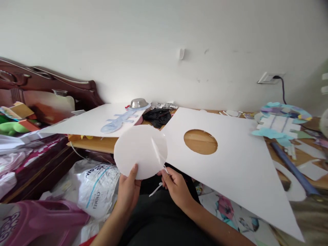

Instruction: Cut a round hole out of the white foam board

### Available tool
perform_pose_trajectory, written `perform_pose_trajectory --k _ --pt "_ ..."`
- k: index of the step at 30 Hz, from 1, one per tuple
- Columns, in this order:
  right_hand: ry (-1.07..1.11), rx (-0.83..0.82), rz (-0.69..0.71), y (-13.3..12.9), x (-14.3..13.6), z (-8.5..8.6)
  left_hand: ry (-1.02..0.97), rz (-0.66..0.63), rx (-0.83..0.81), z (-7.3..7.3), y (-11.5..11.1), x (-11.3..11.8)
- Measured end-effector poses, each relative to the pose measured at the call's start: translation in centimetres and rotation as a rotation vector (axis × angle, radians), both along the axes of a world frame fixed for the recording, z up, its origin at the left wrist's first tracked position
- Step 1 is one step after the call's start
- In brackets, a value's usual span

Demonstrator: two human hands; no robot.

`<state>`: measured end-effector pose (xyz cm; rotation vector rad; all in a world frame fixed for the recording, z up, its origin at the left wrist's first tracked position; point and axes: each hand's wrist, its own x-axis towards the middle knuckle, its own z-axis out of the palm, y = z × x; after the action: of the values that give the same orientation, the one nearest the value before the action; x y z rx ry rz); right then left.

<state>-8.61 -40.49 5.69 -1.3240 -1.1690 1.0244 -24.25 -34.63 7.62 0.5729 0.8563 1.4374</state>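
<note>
My left hand (128, 189) holds a white round disc (139, 150) by its lower edge, thumb on the front. At the disc's lower right, my right hand (175, 184) pinches a thin white strip (156, 150) that runs up across the disc; another sliver (155, 190) hangs below the fingers. To the right lies a large white sheet (238, 164) with a round hole (200, 141) cut in it, showing the wooden table beneath.
A second white sheet (87, 121) bears a pale blue cut-out (118, 121) and a metal bowl (138, 103). Black cloth (156, 117) lies behind the disc. Coloured paper crafts (282, 121) and a blue rod (292, 167) sit right. Plastic bags (98, 188) and a headboard (51, 89) are left.
</note>
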Motion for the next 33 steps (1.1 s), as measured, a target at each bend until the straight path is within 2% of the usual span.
perform_pose_trajectory --k 6,15,20,25,29,33 --pt "-0.006 -0.019 0.003 -0.4 -0.2 -0.8 0.041 0.016 -0.008 -1.0 -0.9 0.3" --pt "-0.126 -0.017 -0.096 -1.1 0.4 -2.6 0.069 0.024 -0.086 -3.0 -2.5 1.5" --pt "-0.023 -0.087 -0.155 -0.8 0.6 -3.1 0.031 0.028 -0.142 -3.0 -2.3 1.6" --pt "-0.085 -0.007 -0.194 -0.9 0.6 -3.1 0.008 0.036 -0.164 -2.7 -2.2 1.5" --pt "-0.055 0.000 -0.208 -1.0 0.6 -3.0 -0.025 -0.014 -0.173 -2.7 -2.2 1.6" --pt "-0.047 0.004 -0.212 -1.0 0.7 -3.0 -0.188 -0.195 -0.164 -3.1 -2.5 1.8"
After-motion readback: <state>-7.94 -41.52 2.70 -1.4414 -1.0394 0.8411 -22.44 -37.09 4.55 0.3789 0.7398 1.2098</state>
